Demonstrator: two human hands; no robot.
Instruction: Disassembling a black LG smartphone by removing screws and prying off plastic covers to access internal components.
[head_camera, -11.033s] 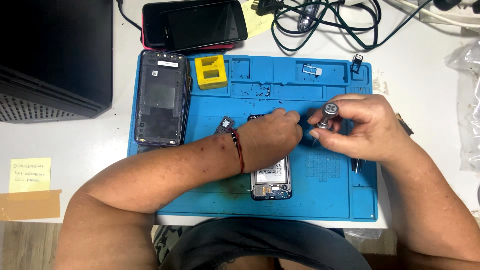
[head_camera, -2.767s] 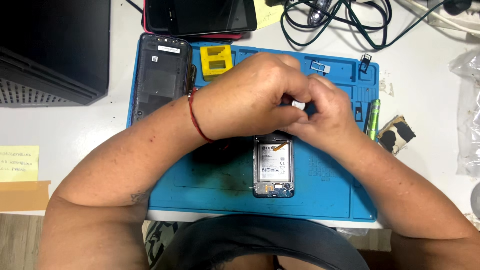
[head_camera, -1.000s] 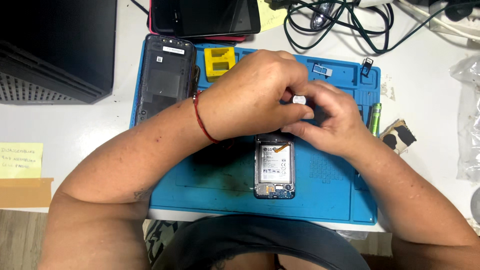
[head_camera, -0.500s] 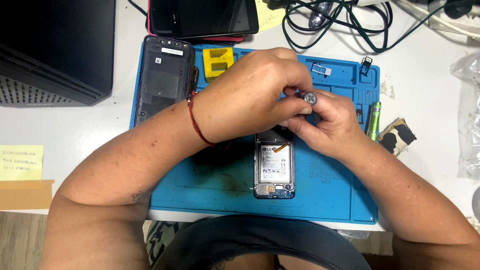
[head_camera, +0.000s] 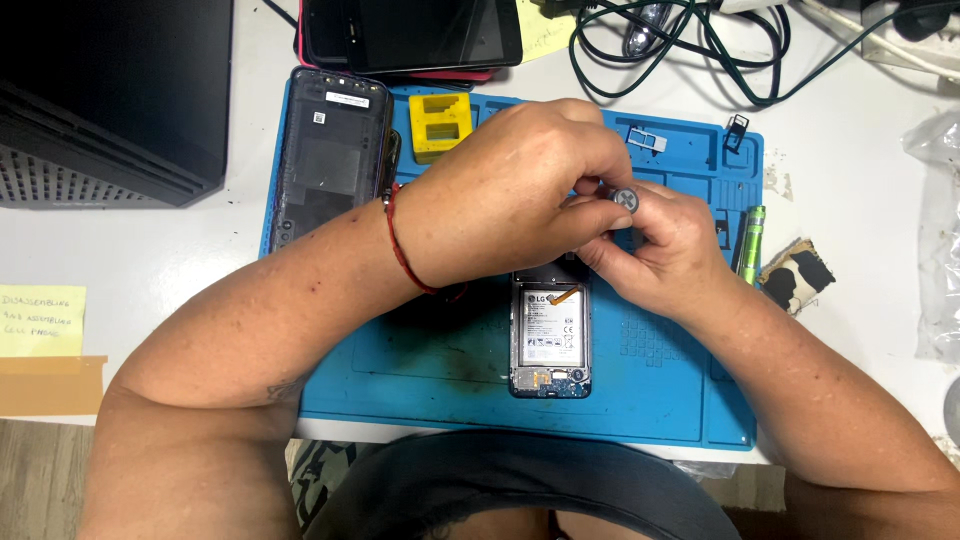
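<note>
My left hand (head_camera: 500, 205) and right hand (head_camera: 655, 245) pinch together on the grey-capped screwdriver (head_camera: 624, 200), upright over the opened phone (head_camera: 549, 335) on the blue mat (head_camera: 420, 360) for downward pressure.

Work mat (head_camera: 420, 380) sits centre on the table (head_camera: 150, 250). Opened phone (head_camera: 549, 338) lies on the mat near centre, both hands just at its 12 o'clock: left hand (head_camera: 510, 205), right hand (head_camera: 665, 250) touching at its 3 o'clock, a round-capped tool (head_camera: 624, 200) between them. Back cover (head_camera: 330, 150) on the mat at 10 o'clock, block (head_camera: 443, 125) beside it. Tablet (head_camera: 410, 35) and cables (head_camera: 700, 45) off the mat at 12. Pen tool (head_camera: 750, 243) at 3. Sticky note (head_camera: 40, 320) at 9.
</note>
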